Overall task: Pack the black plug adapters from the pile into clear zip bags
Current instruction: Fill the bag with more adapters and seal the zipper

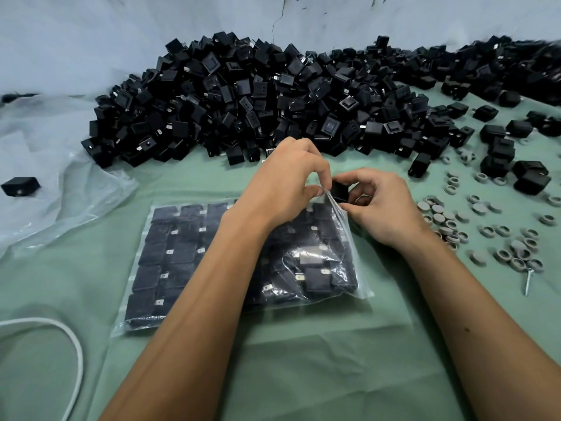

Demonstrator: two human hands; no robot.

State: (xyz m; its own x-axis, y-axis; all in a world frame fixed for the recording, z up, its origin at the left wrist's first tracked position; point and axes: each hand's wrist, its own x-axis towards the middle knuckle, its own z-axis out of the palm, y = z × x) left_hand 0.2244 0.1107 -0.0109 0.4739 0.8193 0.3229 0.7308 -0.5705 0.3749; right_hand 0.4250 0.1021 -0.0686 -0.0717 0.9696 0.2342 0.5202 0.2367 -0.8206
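A big pile of black plug adapters stretches across the far side of the green table. In front of me lies a clear zip bag filled with rows of black adapters. My left hand pinches the bag's upper right edge and lifts it. My right hand grips one black adapter right at that lifted opening. My left forearm covers the bag's middle.
Loose adapters and several grey rings and caps are scattered on the right, with a screw near them. Crumpled clear plastic sheeting lies at the left with one adapter on it. A white cable curves at the lower left.
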